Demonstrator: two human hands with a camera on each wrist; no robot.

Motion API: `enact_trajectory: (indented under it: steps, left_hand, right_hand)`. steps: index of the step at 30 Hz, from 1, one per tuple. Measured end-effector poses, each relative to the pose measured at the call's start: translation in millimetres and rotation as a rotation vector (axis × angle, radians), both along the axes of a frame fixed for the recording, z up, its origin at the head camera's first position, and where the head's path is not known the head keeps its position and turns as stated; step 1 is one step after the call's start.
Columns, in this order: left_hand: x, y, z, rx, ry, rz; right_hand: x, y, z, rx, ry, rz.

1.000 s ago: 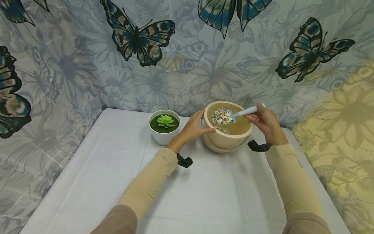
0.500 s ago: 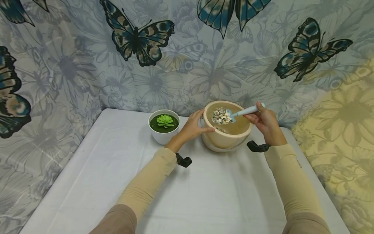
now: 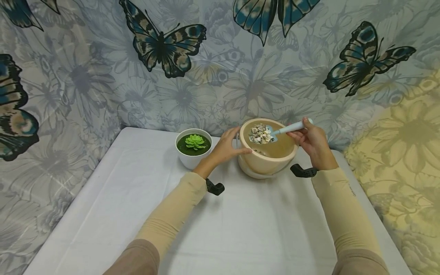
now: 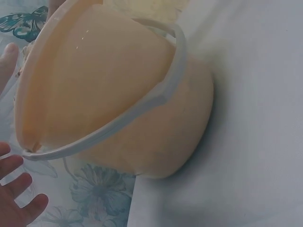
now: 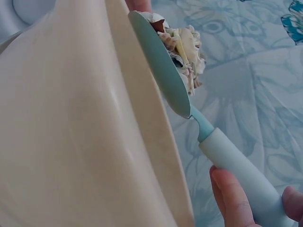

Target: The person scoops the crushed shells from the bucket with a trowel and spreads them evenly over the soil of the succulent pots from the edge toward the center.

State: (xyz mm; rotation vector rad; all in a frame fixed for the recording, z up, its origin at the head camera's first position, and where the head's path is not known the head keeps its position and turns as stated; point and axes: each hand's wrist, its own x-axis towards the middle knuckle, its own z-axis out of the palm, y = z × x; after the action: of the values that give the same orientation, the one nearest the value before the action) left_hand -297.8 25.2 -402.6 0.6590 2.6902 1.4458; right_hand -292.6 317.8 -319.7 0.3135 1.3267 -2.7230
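Note:
A beige bucket (image 3: pixel 265 165) with a white handle (image 4: pixel 142 108) stands on the table. My left hand (image 3: pixel 224 148) rests against its left side, thumb at the near rim, fingers spread and fairly straight in the left wrist view. With my right hand (image 3: pixel 315 147) I hold a light blue hand trowel (image 3: pixel 289 128) by its handle, between thumb and fingers. Small seashells (image 3: pixel 260 134) are heaped on the trowel's blade (image 5: pixel 163 66), which is over the bucket's opening. A few bits show inside the bucket below the blade; most of its bottom is hidden.
A white pot (image 3: pixel 192 162) with a green succulent (image 3: pixel 195 141) stands close to my left hand and wrist. White cloth covers the table (image 3: pixel 240 229). A butterfly-print backdrop (image 3: pixel 220 68) rises right behind the bucket and pot.
Almost nothing differs: the trowel's handle end has risen very slightly. Its blade stays over the bucket with the shells on it, and my left hand stays at the rim.

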Motion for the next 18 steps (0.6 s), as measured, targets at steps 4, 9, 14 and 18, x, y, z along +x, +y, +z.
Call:
enact_trajectory:
  steps: [4,9,14,18]
  left_hand:
    - [1.2,-2,3.1,-0.003,-0.009,0.008]
    - [3.1,-7,8.1,-0.008,-0.008,0.015]
    - [2.7,-13,11.3,-0.010,-0.014,0.027]
    - [3.2,-19,12.5,-0.008,-0.014,0.039]
  right_hand:
    - [0.7,-5,3.3,0.024,0.009,0.000]
    - [-0.3,-11,8.0,0.063,0.047,0.013]
    - [-3.7,-18,10.8,0.043,0.086,0.033]
    - [-5.4,-25,11.8,0.020,0.088,0.033]
